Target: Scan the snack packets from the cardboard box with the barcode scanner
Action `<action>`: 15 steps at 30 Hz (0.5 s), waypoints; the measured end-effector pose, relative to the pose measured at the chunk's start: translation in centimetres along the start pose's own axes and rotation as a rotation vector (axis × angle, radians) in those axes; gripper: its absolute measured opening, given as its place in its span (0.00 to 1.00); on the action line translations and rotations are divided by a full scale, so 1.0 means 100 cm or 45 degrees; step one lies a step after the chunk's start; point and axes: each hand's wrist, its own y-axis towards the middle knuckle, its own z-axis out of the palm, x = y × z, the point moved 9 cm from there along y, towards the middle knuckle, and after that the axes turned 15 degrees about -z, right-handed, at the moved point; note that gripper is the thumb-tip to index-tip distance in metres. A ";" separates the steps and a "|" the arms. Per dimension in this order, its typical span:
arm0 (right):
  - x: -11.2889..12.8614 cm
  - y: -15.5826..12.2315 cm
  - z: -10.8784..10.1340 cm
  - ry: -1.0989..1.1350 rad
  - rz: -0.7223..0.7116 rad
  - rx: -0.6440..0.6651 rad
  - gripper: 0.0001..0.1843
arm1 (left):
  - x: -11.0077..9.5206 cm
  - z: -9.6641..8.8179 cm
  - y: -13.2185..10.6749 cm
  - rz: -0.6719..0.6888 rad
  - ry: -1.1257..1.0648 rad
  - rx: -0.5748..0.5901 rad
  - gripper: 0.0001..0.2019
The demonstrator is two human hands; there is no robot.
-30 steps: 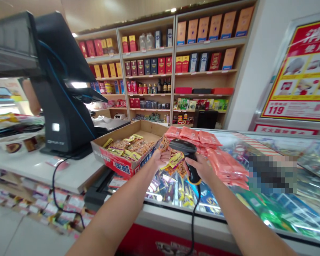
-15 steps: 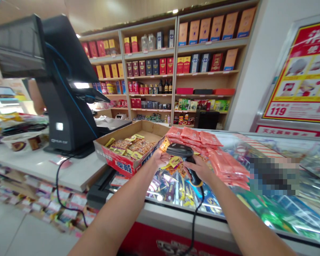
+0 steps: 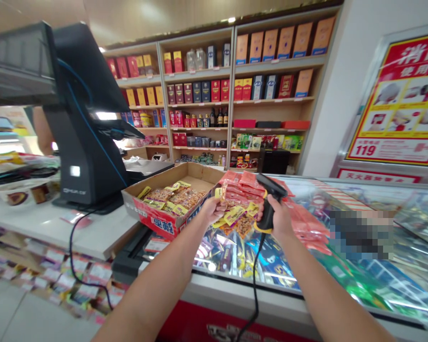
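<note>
My right hand (image 3: 280, 217) is wrapped round the grip of a black barcode scanner (image 3: 272, 186), whose head is raised and whose cord hangs down over the freezer's front. My left hand (image 3: 213, 211) pinches a small snack packet (image 3: 218, 193) with a yellow label, mostly hidden by the fingers and the packets behind. Between the hands, more yellow-labelled snack packets (image 3: 235, 216) lie on the glass freezer top. Left of them stands an open cardboard box (image 3: 153, 219) partly filled with the same kind of packet. Orange-pink packets (image 3: 248, 179) are stacked just behind both hands.
A black checkout terminal (image 3: 89, 161) stands on the white counter (image 3: 39, 223) at left, its cable hanging off the edge. The glass-topped freezer (image 3: 231, 275) holds colourful wrapped goods. Shelves (image 3: 199, 76) of boxes and bottles line the back wall. A red poster (image 3: 395, 99) hangs at right.
The scanner's head has swung up and right, away from the left hand's packet, which it overlapped before. My left hand stays nearly in place, and the view has shifted slightly.
</note>
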 end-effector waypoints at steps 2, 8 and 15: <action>0.003 0.007 -0.014 0.070 -0.029 -0.151 0.23 | -0.006 -0.004 -0.003 0.144 0.133 -0.161 0.09; 0.008 0.010 -0.017 0.047 -0.136 -0.203 0.23 | -0.018 -0.010 -0.010 0.386 0.684 -0.652 0.04; 0.008 0.005 -0.010 -0.022 -0.169 -0.132 0.20 | -0.050 0.051 -0.076 0.951 1.727 -1.280 0.17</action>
